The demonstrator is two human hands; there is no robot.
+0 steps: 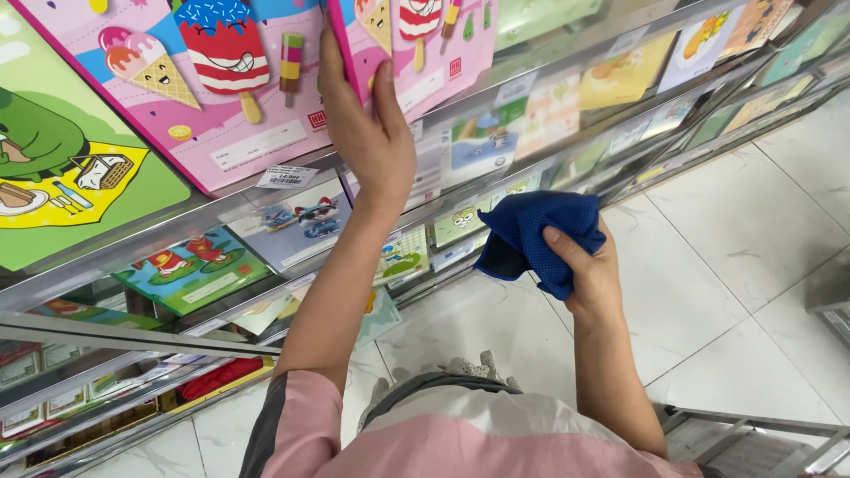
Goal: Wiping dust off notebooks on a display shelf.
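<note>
A tiered metal display rack fills the view from nine o'clock through one o'clock, its slanted shelves packed with flat picture boards and cards. White floor tiles spread from three to five o'clock.

On the top shelf, at eleven o'clock, a large pink board printed with ice creams leans beside a second pink board at twelve o'clock. A green board sits at nine o'clock.

The left hand reaches up to the seam between the two pink boards. Its fingers are pressed together along the left edge of the second board and its thumb lies on that board's face. This looks like a pinch on the edge, though the far side is hidden.

The right hand, at three o'clock from centre, is clenched on a bunched blue mesh cloth, held just off the middle shelves and touching none of them.

By my reading, the step in hand is steadying or shifting the second board, with the cloth held ready. Moving it cleanly calls for a firm edge grip, so that the neighbouring board stays put.

A small white price label sits on the rail at ten o'clock from the wrist.
</note>
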